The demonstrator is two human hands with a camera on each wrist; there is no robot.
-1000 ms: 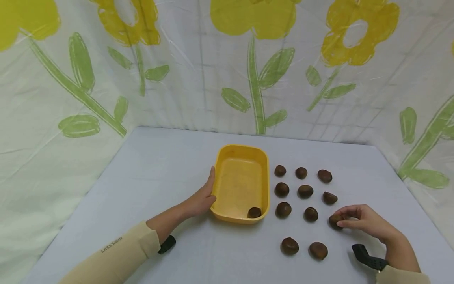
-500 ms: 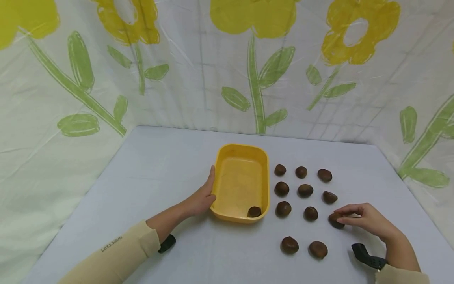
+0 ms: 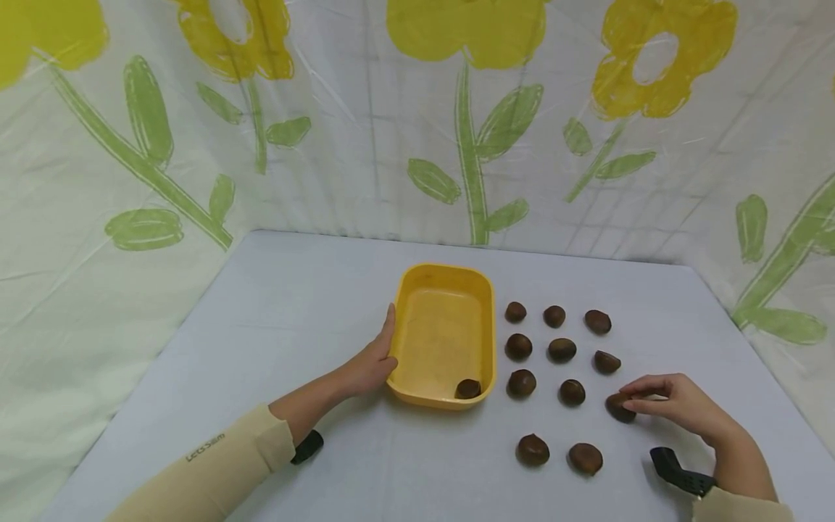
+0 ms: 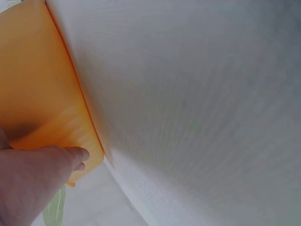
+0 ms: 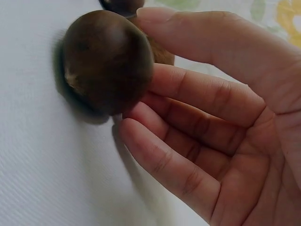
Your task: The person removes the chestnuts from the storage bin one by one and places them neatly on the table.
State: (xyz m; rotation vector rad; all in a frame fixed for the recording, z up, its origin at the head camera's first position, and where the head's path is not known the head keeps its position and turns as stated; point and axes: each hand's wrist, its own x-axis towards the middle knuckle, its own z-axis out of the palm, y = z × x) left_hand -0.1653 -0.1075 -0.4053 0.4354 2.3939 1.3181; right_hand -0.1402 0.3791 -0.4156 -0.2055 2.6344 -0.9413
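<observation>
A yellow rectangular tray (image 3: 442,333) stands mid-table with one chestnut (image 3: 467,389) in its near right corner. Against the tray's left side lies my left hand (image 3: 370,367), index finger extended along the outer wall and thumb at the rim. In the left wrist view, the fingers (image 4: 77,157) touch that orange-looking wall. My right hand (image 3: 672,404) pinches a brown chestnut (image 3: 620,407) between thumb and fingers, low over the table at the row's right end. Close up in the right wrist view, this chestnut (image 5: 108,61) partly covers the fingertips.
Several chestnuts lie in loose rows right of the tray, such as one chestnut (image 3: 572,392) left of my right hand. Two more chestnuts, one (image 3: 533,450) and another chestnut (image 3: 586,459), sit nearer me. A flower-patterned curtain (image 3: 326,145) hangs behind the white-covered table (image 3: 293,290).
My right hand has shifted very slightly, and the chestnut at its fingertips has turned a little. The left hand and tray stay in place.
</observation>
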